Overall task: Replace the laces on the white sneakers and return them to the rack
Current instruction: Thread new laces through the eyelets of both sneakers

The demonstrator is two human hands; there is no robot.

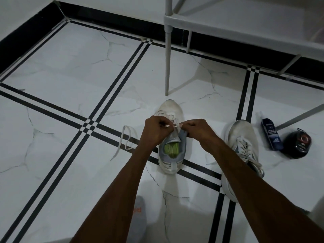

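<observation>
A white sneaker (pixel 171 109) with a green insole stands on the tiled floor, toe pointing away from me. Both hands work over its eyelets. My left hand (pixel 154 130) pinches a white lace end near the tongue. My right hand (pixel 196 129) pinches the other lace end and touches the grey tongue. The lace's loose length (pixel 125 139) trails on the floor to the left of the shoe. A second white sneaker (pixel 242 137), laced, lies to the right, partly behind my right forearm.
The white shoe rack (pixel 210 23) stands at the back right, one thin leg (pixel 167 67) just beyond the sneaker's toe. A dark blue spray bottle (pixel 270 132) and a round black tin (pixel 297 143) lie at the far right. A grey slipper (pixel 139 218) sits near the bottom.
</observation>
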